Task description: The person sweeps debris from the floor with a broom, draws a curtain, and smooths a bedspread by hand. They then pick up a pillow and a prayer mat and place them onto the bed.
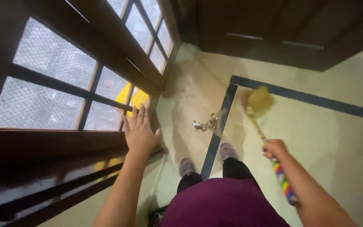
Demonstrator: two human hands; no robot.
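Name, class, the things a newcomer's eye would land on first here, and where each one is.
The left hand presses flat on the dark wooden window frame at left. The right hand grips a broom with a multicoloured handle, its yellow head blurred over the tiled floor. A small litter pile lies at centre.

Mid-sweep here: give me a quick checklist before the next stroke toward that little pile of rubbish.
1. Right hand closed on the broom handle: ok, the grip sits partway up the multicoloured handle.
2. Broom head down on the floor: cannot tell, it is blurred.
3. Rubbish pile still gathered: ok, it lies beside the dark floor stripe, left of the broom head.
4. Left hand braced: ok, open palm flat against the window frame.
5. Feet out of the stroke's path: ok, both slippers stand short of the pile.
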